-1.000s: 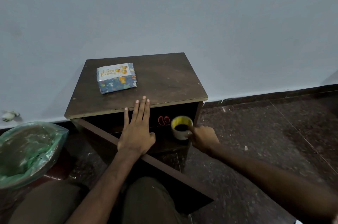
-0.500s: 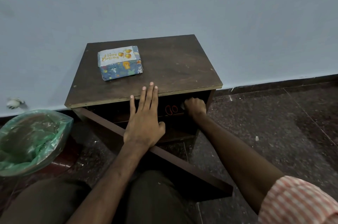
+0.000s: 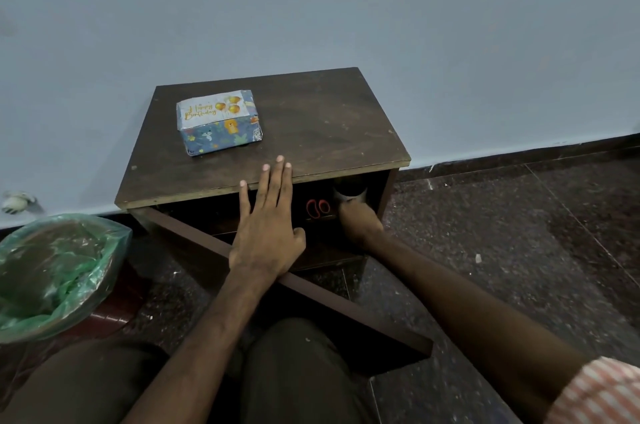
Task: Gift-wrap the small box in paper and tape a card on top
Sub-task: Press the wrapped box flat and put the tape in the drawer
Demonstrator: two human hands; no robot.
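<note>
A small box (image 3: 219,123), fully wrapped in blue paper printed with animals, sits on the far left part of a low dark wooden cabinet's top (image 3: 322,132), close to the pale wall. A white card (image 3: 212,110) with gold "Happy Birthday" lettering and balloons lies flat on the box's upper face, covering most of it. The left hand (image 3: 266,219) is spread flat with its fingers straight. Its fingertips lie over the near edge of the top, just right of the box and apart from it, while the palm hangs in front of the open compartment. The right hand (image 3: 358,219) reaches into the right side of that compartment, its back to the camera. It meets a pale cup (image 3: 349,195) standing in the shadow there, but the fingers are hidden, so I cannot tell whether they grip the cup or only touch it. The red handles of a pair of scissors (image 3: 318,208) show just left of the cup. The cabinet door (image 3: 311,288) is swung open toward the person, between the two forearms. A striped sleeve (image 3: 599,392) covers the right upper arm. On the floor to the left stands a bin lined with a green plastic bag (image 3: 52,267).
</note>
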